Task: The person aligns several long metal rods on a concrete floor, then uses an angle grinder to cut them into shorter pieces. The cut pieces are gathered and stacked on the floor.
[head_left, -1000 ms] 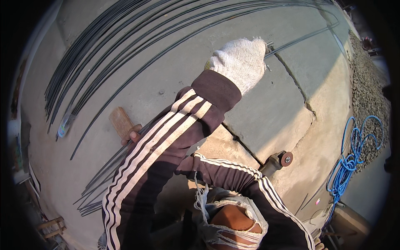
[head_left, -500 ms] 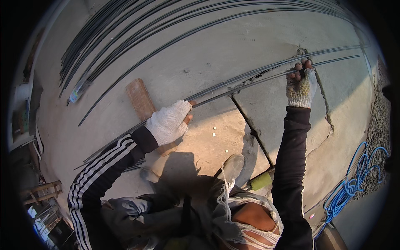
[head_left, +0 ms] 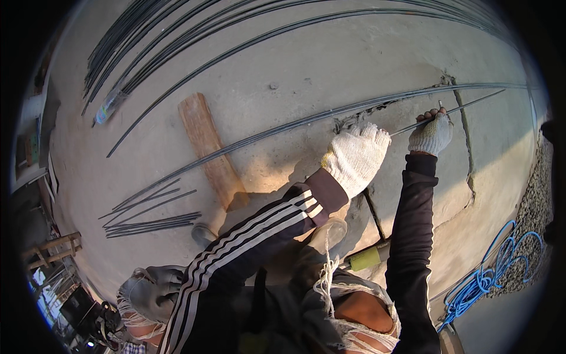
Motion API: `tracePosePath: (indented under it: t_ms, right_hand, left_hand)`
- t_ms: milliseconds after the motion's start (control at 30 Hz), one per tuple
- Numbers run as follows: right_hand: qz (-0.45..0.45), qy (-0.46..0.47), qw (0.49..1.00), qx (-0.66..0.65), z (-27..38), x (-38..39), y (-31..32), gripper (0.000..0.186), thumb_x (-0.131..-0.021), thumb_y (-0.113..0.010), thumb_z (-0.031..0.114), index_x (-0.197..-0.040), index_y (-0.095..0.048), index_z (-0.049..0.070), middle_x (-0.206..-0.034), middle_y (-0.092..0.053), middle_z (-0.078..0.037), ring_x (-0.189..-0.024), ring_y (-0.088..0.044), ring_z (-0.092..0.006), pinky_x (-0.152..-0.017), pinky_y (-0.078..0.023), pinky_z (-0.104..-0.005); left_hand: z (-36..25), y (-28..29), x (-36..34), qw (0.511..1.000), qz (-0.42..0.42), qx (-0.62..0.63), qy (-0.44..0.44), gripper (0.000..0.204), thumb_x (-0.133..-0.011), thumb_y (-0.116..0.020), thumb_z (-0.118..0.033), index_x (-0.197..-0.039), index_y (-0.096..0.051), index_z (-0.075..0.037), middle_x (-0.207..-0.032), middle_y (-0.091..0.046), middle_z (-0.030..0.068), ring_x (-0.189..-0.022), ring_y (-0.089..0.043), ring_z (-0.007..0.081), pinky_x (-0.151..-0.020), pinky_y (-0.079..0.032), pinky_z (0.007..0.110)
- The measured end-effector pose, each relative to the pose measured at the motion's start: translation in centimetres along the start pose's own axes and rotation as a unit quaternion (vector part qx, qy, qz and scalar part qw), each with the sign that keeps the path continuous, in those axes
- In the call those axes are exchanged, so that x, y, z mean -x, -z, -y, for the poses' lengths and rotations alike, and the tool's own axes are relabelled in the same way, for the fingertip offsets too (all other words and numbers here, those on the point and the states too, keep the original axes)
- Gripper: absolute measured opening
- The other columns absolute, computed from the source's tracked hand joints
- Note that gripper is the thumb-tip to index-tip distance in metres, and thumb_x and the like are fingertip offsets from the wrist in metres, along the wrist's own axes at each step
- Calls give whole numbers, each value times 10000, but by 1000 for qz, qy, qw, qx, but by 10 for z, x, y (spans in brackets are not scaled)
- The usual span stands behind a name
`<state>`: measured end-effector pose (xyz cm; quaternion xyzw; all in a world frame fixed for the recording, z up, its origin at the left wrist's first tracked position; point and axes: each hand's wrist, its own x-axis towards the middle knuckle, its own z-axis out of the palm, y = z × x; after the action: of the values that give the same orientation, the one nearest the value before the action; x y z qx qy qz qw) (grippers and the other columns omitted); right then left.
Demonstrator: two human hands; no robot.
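A thin dark steel rod (head_left: 471, 104) slants up to the right between my hands, above the concrete. My left hand (head_left: 355, 158), in a white knitted fingerless glove, is closed on its near stretch; the glove and arm hide the rod farther left. My right hand (head_left: 431, 133), in a similar glove, is closed around the rod with fingertips up. A small pale stub (head_left: 440, 104) sticks up at its fingers; I cannot make out its kind. Just beyond my hands, a bundle of long rods (head_left: 295, 123) lies across a wooden plank (head_left: 203, 133).
More long rods (head_left: 177, 56) lie at the far side, with a clear plastic bottle (head_left: 110, 106) by their ends. Short rods (head_left: 153, 225) sit at the left. Cracks run through the concrete slab (head_left: 501, 135). A coiled blue hose (head_left: 486, 277) lies on gravel at the right.
My left hand has slid far to the right, close to my right hand. My right hand has shifted slightly right and down. The plank and the short rods now show more fully.
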<state>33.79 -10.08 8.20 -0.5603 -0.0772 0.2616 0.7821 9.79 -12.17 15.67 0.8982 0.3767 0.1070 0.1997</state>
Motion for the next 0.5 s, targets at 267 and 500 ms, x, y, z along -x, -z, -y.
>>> tracePosePath:
  t_ms: [267, 500]
  right_hand:
    - [27, -58, 993, 99, -26, -77, 15, 113, -1056, -610, 133, -1161, -583, 100, -997, -734, -58, -782, -664, -177, -693, -551, -361]
    - [-2, -70, 990, 123, -44, -94, 12, 282, -1009, -717, 140, -1240, -568, 80, -1029, -689, -57, -852, -678, -209, -730, -566, -381]
  left_hand:
    - [9, -56, -74, 989, -80, -96, 82, 287, -936, -650, -204, -1191, -705, -86, -1133, -667, 92, -1089, -658, 283, -940, -498, 456]
    - [34, -106, -90, 978, -187, -59, 78, 308, -936, -636, -197, -1213, -694, -77, -1116, -659, 100, -1114, -653, 295, -987, -493, 482]
